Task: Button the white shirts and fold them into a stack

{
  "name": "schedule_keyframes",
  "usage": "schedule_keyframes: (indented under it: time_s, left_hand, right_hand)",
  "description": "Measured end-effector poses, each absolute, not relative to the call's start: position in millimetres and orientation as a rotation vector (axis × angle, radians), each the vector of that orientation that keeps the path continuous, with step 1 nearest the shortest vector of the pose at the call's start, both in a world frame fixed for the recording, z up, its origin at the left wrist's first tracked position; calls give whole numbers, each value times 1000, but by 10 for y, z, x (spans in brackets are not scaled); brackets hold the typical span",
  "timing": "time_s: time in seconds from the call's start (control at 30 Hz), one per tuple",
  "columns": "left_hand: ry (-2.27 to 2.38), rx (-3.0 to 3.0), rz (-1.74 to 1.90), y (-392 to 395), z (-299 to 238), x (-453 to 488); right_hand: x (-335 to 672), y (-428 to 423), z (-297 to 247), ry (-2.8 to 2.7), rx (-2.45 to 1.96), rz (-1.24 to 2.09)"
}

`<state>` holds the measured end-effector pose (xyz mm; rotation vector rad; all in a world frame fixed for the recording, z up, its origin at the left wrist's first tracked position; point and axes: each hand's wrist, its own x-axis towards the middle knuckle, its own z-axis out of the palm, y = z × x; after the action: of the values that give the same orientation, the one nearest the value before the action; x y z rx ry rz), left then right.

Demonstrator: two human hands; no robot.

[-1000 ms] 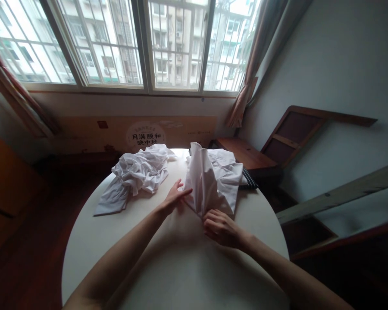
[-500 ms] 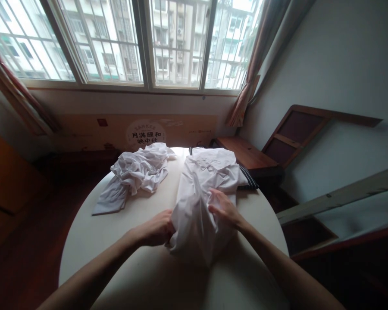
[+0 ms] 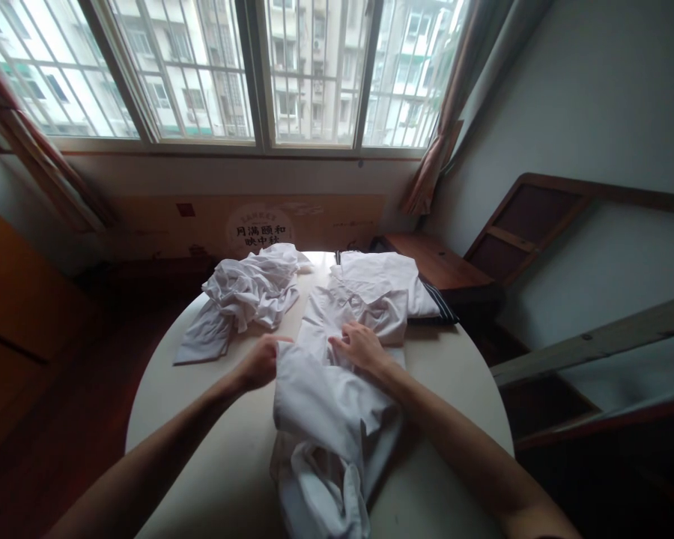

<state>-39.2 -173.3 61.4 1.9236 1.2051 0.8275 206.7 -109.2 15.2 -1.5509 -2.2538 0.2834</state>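
A white shirt (image 3: 320, 389) lies lengthwise on the round table, its near end bunched and hanging toward me. My left hand (image 3: 261, 361) is closed on the shirt's left edge and holds a fold of cloth up off the table. On the upper part of the same shirt rests my right hand (image 3: 364, 346), palm down, thumb and fingers apart on the fabric. Just beyond it is a folded white garment (image 3: 379, 268), lying over a dark striped cloth (image 3: 441, 305). Left of the shirt sits a crumpled white garment (image 3: 252, 292).
The pale round table (image 3: 449, 389) has a curved edge on both sides. A wooden bench (image 3: 432, 258) stands behind it at the right, near a slanted wooden frame (image 3: 531, 217). Barred windows (image 3: 314, 75) and a printed banner (image 3: 314, 213) are at the back.
My left hand has moved left and up with the shirt's edge. My right hand has shifted left over the cloth. The near part of the shirt now spreads lower toward me.
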Motion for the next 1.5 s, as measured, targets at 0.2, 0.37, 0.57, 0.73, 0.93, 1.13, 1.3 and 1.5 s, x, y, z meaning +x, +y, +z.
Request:
schedule_keyframes:
  time_s: [0.2,0.37,0.57,0.73,0.93,1.13,1.3,1.5]
  left_hand:
    - [1658,1842,715,-1059,523,239]
    - [1803,1916,534,-962,211,709]
    - [1612,1978,687,-930,155,646]
    - [1451,1616,1257,-944,513,114]
    - [1221,1256,1925,-1135,1091,-724]
    - [2079,1615,1451,-1113,925,-1285]
    - [2390,2216,960,-1230,884,-1058]
    - [1510,2824,481,-1028,936,-241]
  right_hand:
    - [2128,-1291,148,-1869,-975,990]
    - [2254,-1563,492,-1706,-652,1396]
    - [2605,-1622,845,-1634,-758,1237]
    - [3138,-1508,933,-1783,-1201,624]
    - [3630,-1276,743,-2019,-1589,-164]
    - [3540,-1018,682,-2251,-2026,-336]
    - [2972,-1075,875,-2252,-1885,-273]
    - [2026,-1236,715,-2548,-1078,434]
